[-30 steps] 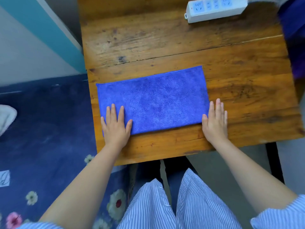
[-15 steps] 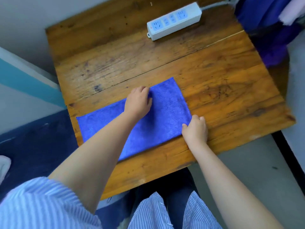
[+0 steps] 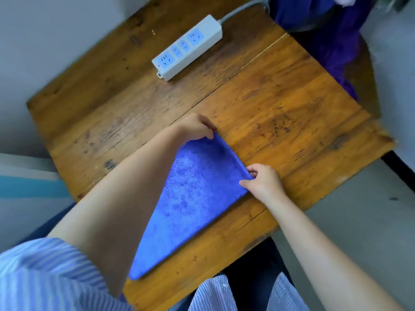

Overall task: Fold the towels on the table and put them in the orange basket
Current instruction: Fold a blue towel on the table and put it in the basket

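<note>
A blue towel (image 3: 193, 194), folded into a long strip, lies flat on the wooden table (image 3: 280, 104). My left hand (image 3: 196, 127) reaches across it and pinches the far right corner. My right hand (image 3: 263, 180) pinches the near right corner. My left forearm hides much of the towel's left part. No orange basket is in view.
A white power strip (image 3: 187, 47) with its cable lies at the back of the table. Blue and purple cloth (image 3: 332, 41) hangs beyond the table's far right corner. Grey floor lies to the right, a pale wall to the left.
Both hands lay flat at the towel's near edge a second ago. They moved to its right end, and now their fingers pinch the two right corners. The camera has swung left.
</note>
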The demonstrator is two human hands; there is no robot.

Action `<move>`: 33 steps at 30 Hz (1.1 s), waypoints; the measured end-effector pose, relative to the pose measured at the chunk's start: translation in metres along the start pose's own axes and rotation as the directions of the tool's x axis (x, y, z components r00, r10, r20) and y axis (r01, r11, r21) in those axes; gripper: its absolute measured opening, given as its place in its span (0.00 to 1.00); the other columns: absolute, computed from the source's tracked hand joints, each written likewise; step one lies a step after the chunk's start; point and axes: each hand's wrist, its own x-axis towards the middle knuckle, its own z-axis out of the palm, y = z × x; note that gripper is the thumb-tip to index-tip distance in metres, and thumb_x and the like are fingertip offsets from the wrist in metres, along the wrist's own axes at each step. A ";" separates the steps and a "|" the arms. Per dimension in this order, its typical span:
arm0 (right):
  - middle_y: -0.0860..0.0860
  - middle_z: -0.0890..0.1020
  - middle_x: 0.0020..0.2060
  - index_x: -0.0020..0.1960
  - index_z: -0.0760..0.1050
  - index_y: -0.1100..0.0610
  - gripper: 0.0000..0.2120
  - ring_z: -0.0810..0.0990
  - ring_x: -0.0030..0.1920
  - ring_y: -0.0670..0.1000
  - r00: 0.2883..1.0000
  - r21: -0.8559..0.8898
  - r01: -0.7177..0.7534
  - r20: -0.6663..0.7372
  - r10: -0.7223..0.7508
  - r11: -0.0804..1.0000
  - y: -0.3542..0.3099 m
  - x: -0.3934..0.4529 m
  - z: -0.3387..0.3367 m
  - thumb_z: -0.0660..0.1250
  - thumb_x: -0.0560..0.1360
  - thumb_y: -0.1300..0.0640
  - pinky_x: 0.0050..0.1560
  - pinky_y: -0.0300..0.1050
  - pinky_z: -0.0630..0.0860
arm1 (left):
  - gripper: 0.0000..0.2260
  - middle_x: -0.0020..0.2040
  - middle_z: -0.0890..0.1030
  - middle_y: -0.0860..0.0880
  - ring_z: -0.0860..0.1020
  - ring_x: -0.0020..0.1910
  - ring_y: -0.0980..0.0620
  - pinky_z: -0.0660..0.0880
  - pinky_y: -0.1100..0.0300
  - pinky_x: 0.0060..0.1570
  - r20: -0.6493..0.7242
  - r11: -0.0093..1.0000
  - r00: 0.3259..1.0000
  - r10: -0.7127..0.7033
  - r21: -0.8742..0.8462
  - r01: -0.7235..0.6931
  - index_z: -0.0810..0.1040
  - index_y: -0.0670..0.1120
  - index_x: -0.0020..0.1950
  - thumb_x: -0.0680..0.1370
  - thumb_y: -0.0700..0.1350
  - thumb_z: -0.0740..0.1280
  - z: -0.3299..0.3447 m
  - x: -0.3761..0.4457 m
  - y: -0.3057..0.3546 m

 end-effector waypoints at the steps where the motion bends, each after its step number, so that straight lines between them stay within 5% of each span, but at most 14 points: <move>1: 0.57 0.82 0.53 0.54 0.78 0.62 0.14 0.79 0.54 0.56 1.000 -0.006 0.009 -0.014 -0.009 1.000 -0.001 0.004 -0.004 0.71 0.69 0.63 0.50 0.41 0.72 | 0.12 0.42 0.74 0.48 0.70 0.38 0.52 0.64 0.67 0.32 0.017 1.000 1.000 -0.002 0.024 0.001 0.79 0.45 0.55 0.73 0.37 0.65 -0.004 0.001 0.004; 8: 0.59 0.78 0.51 0.48 0.78 0.61 0.09 0.77 0.52 0.59 0.964 -0.120 0.162 -0.191 -0.183 0.980 -0.037 0.042 -0.047 0.66 0.69 0.68 0.47 0.44 0.71 | 0.14 0.46 0.73 0.47 0.70 0.45 0.50 0.66 0.63 0.35 -0.072 0.972 0.989 0.131 0.208 -0.114 0.78 0.43 0.57 0.73 0.35 0.65 -0.046 0.005 0.019; 11: 0.59 0.76 0.50 0.46 0.77 0.61 0.08 0.75 0.50 0.59 0.919 -0.174 0.266 -0.251 -0.304 0.948 -0.055 0.045 -0.062 0.65 0.69 0.68 0.45 0.43 0.69 | 0.19 0.48 0.73 0.49 0.71 0.46 0.51 0.67 0.62 0.45 -0.063 0.910 0.977 0.206 0.380 -0.167 0.74 0.46 0.64 0.74 0.36 0.66 -0.064 -0.002 0.019; 14: 0.60 0.77 0.47 0.45 0.77 0.63 0.06 0.75 0.47 0.59 0.857 -0.214 0.402 -0.256 -0.448 0.891 -0.065 0.033 -0.071 0.65 0.68 0.68 0.46 0.46 0.70 | 0.19 0.48 0.76 0.47 0.71 0.45 0.51 0.67 0.61 0.45 -0.050 0.839 0.955 0.294 0.493 -0.232 0.74 0.45 0.64 0.73 0.37 0.67 -0.075 -0.016 0.011; 21: 0.52 0.73 0.36 0.42 0.76 0.66 0.07 0.70 0.38 0.51 0.747 -0.193 0.653 0.008 -0.664 0.733 -0.057 -0.016 -0.049 0.70 0.64 0.71 0.36 0.35 0.59 | 0.09 0.48 0.77 0.39 0.74 0.47 0.41 0.64 0.57 0.39 -0.017 0.614 0.833 0.554 0.683 -0.395 0.79 0.38 0.51 0.73 0.33 0.63 -0.059 -0.066 -0.040; 24: 0.52 0.71 0.32 0.44 0.78 0.67 0.11 0.71 0.37 0.54 0.692 -0.245 0.717 0.138 -0.709 0.653 -0.048 -0.033 -0.032 0.72 0.62 0.72 0.37 0.36 0.59 | 0.06 0.38 0.78 0.36 0.77 0.38 0.39 0.71 0.54 0.33 0.038 0.456 0.726 0.686 0.755 -0.471 0.79 0.34 0.42 0.66 0.29 0.68 -0.048 -0.090 -0.063; 26: 0.58 0.76 0.32 0.43 0.79 0.67 0.09 0.76 0.38 0.58 0.673 -0.304 0.735 0.218 -0.707 0.606 -0.041 -0.044 -0.014 0.71 0.63 0.71 0.42 0.44 0.68 | 0.08 0.33 0.78 0.36 0.78 0.31 0.40 0.75 0.54 0.29 0.058 0.391 0.670 0.740 0.774 -0.498 0.78 0.34 0.37 0.61 0.28 0.72 -0.041 -0.105 -0.079; 28: 0.61 0.78 0.32 0.39 0.80 0.66 0.07 0.78 0.36 0.60 0.645 -0.394 0.746 0.231 -0.728 0.537 -0.032 -0.055 0.002 0.72 0.61 0.71 0.39 0.49 0.74 | 0.09 0.31 0.78 0.38 0.78 0.29 0.41 0.76 0.55 0.28 0.084 0.358 0.675 0.733 0.796 -0.488 0.77 0.35 0.34 0.58 0.29 0.74 -0.033 -0.117 -0.094; 31: 0.57 0.74 0.24 0.28 0.78 0.63 0.10 0.75 0.26 0.57 0.531 -0.511 0.772 0.191 -0.826 0.378 -0.020 -0.072 0.026 0.75 0.50 0.71 0.27 0.45 0.73 | 0.10 0.29 0.77 0.38 0.78 0.28 0.42 0.77 0.55 0.29 0.108 0.344 0.703 0.703 0.813 -0.469 0.77 0.35 0.32 0.57 0.30 0.76 -0.024 -0.132 -0.115; 33: 0.56 0.74 0.25 0.26 0.76 0.63 0.08 0.74 0.26 0.55 0.472 -0.539 0.780 0.173 -0.864 0.318 -0.012 -0.080 0.038 0.73 0.50 0.70 0.27 0.43 0.72 | 0.10 0.29 0.77 0.38 0.79 0.28 0.42 0.77 0.55 0.29 0.114 0.360 0.711 0.694 0.800 -0.480 0.77 0.35 0.33 0.58 0.29 0.76 -0.019 -0.138 -0.128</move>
